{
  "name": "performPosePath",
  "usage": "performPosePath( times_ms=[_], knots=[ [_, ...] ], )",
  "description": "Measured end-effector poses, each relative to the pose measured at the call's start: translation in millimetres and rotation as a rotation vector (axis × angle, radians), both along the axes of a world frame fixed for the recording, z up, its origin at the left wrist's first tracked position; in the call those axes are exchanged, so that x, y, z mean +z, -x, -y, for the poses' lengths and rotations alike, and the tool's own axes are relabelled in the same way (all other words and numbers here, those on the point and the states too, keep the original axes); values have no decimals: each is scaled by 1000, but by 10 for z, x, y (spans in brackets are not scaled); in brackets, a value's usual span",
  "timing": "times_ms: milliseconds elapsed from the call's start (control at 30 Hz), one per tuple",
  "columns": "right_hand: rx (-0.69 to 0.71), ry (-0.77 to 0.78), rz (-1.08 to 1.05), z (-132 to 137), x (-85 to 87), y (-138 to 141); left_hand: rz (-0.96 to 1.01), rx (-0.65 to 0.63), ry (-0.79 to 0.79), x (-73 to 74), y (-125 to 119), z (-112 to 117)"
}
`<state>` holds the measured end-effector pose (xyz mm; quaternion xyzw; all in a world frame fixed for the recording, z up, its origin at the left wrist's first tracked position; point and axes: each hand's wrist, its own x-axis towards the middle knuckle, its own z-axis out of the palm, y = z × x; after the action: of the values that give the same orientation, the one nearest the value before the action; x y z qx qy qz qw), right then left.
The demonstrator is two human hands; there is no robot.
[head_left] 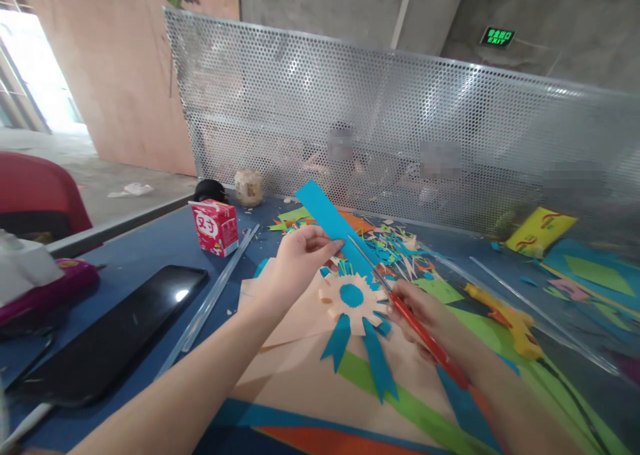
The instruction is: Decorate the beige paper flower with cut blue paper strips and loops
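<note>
Visibly, left hand (301, 251) pinches blue strip (326, 209), axis eleven-to-five o'clock; right hand (426, 310), off its five-o'clock end, grips scissors (424, 335).

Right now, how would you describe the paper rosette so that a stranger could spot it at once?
Start at the dark blue table in front of the metal mesh. Near its middle, between the left hand and the right hand, the rosette lies on pale paper. Unlike the scraps around it, it has a blue disc ringed by pale tabs, with notched blue tails.
</note>
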<state>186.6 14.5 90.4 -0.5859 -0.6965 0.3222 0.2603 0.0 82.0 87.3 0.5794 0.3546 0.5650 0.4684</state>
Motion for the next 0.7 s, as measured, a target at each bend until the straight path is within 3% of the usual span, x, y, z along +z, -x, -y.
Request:
performPosePath(
  times_ms=[133,700],
  knots=[
    [57,40,-9,-7,-9,-18,-15,-14,1,-17,4,-8],
    [49,33,-14,-1,-26,-15,-66,-81,3,-57,-15,-2]
  ],
)
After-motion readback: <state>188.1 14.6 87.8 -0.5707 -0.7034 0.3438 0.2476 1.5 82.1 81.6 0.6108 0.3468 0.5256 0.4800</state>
